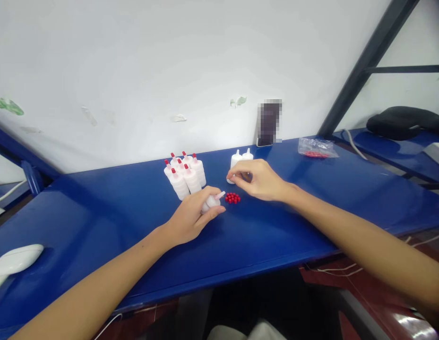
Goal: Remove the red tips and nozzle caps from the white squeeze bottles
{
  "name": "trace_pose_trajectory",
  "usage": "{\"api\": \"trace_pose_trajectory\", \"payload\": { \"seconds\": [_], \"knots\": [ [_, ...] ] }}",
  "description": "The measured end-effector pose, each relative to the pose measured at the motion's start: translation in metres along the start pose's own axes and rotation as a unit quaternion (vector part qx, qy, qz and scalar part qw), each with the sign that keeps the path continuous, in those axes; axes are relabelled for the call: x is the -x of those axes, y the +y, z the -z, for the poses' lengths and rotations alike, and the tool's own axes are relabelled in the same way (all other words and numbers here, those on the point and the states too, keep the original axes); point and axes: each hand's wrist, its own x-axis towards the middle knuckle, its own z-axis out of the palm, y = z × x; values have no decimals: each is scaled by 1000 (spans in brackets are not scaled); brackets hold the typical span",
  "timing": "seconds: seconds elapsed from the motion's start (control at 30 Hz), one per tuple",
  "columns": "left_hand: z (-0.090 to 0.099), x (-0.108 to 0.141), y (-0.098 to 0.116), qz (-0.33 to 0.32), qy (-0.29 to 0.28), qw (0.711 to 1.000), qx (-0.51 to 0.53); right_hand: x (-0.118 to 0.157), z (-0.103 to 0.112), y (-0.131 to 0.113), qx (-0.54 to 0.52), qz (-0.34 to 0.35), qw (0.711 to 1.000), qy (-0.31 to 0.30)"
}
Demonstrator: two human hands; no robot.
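My left hand (194, 214) is wrapped round a white bottle (212, 201), tilted to the right, its pale nozzle bare of any red cap. My right hand (258, 179) has thumb and index finger pinched together; whatever is between the fingertips is too small to make out. Just below those fingertips, a small pile of red caps (233, 198) lies on the blue table. Behind my right hand stand two white bottles (236, 159) with uncapped nozzles. Several white bottles with red tips (191, 178) are grouped upright behind my left hand.
A phone (269, 123) leans against the wall behind the blue table (109, 212). A clear plastic bag with red pieces (316, 148) lies at the back right. At the left edge is a white device (17, 260).
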Motion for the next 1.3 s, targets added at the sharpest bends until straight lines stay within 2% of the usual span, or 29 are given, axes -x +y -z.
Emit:
{"api": "trace_pose_trajectory", "payload": {
  "seconds": [0.07, 0.17, 0.27, 0.33, 0.5, 0.57, 0.67, 0.73, 0.9, 1.07, 1.2, 1.3],
  "knots": [
    [-1, 0, 0, -4, 6, 1000, -4, 2, -6, -6, -29, 41, 997, 53],
    [-1, -1, 1, 0, 15, 1000, -6, 6, -14, -13, -40, 106, 988, 102],
    [-1, -1, 2, 1, 25, 1000, -7, 8, -16, -18, -38, 150, 982, 107],
    [-2, 0, 2, -2, 19, 1000, 4, 9, -16, -21, -42, 149, 984, 82],
    [-3, 1, 0, 14, 7, 999, 33, 8, -16, -27, -63, 93, 993, -26],
    [-2, 0, -1, 32, 21, 998, 45, 7, -15, -26, -72, 73, 995, -16],
    [-1, -3, 1, 63, 25, 996, 63, 2, -8, -15, -58, 17, 996, 69],
    [0, -4, 4, 66, 15, 995, 69, -1, -2, -5, -12, -34, 995, 95],
    [0, -2, 8, 33, 29, 995, 89, -7, 5, 15, 91, -140, 985, 34],
    [1, 1, 5, 45, 25, 986, 158, -7, -2, 18, 116, -149, 981, -35],
    [3, 2, 6, 33, -1, 977, 212, -6, -3, 17, 117, -153, 981, -26],
    [4, 4, 5, 15, 0, 972, 234, -6, -2, 15, 115, -152, 982, -15]
  ]
}}
